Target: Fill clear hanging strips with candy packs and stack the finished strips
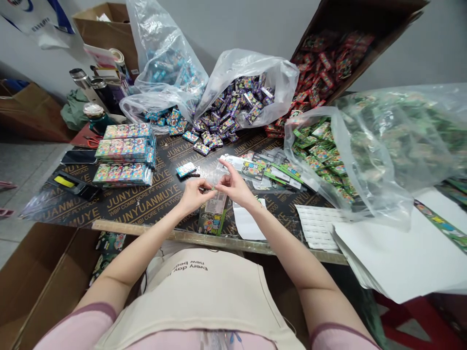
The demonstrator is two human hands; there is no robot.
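My left hand (197, 195) and my right hand (236, 188) meet above the middle of the board, thumbs and forefingers pinched together. A small greenish bit shows at the fingertips, too hidden to name. Right under them is a printed packaging sleeve (211, 221), see-through at the top and green and black at its near end; whether the fingers touch it I cannot tell. Just beyond my left hand lie a light-blue small box (186, 169) and a darker one partly behind it. More flat printed sleeves (251, 168) are spread past my right hand.
Stacked wrapped packs (124, 174) stand left, by a phone (78, 156) and a black tape dispenser (73, 184). Behind are bags of blue, purple boxes (226, 109) and green packets (324, 150), plus a carton of red ones (321, 68). Sticker sheets (319, 226) and paper (404, 253) lie right.
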